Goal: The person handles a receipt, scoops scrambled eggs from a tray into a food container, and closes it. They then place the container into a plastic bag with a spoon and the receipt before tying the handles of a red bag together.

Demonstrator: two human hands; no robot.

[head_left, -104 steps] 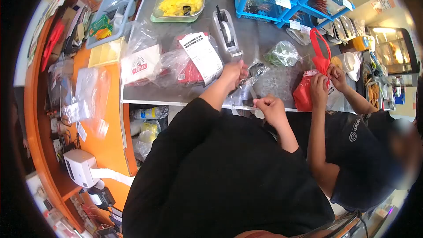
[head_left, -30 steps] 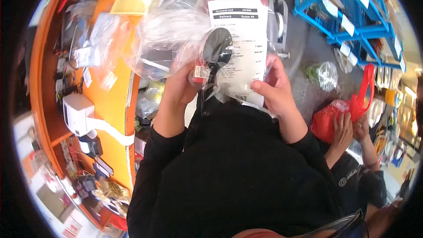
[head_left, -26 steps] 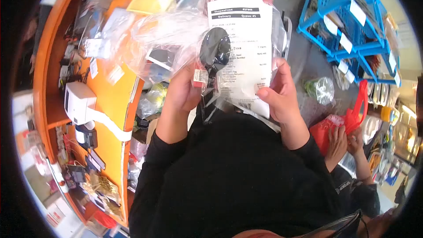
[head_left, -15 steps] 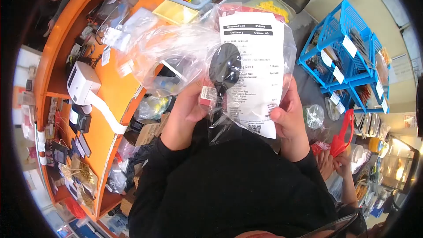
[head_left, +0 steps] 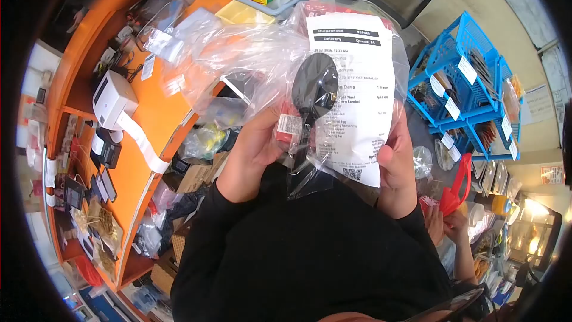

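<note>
A clear plastic bag (head_left: 256,53) is held up in front of my chest between both hands. A long printed receipt (head_left: 360,95) lies over its right side. Left of the receipt is a black plastic spoon (head_left: 316,83) in a clear wrapper, beside a small red packet with a coded label (head_left: 290,126). Something red shows at the bag's top; the rest of its contents is hidden. My left hand (head_left: 253,149) is closed round the lower left side, its fingertips partly behind the bag. My right hand (head_left: 396,164) grips the right side, thumb by the receipt's lower edge.
An orange counter (head_left: 143,128) on the left carries a white printer (head_left: 113,101) with a hanging paper strip. Blue stacked baskets (head_left: 438,92) stand at right; a grey-blue tray (head_left: 292,6) lies at the back. At lower right, another person's hands (head_left: 444,223) hold a red bag (head_left: 456,191).
The bag, receipt and spoon have shifted slightly right in view, still in both my hands. The other person's red bag appears slightly further left and lower.
</note>
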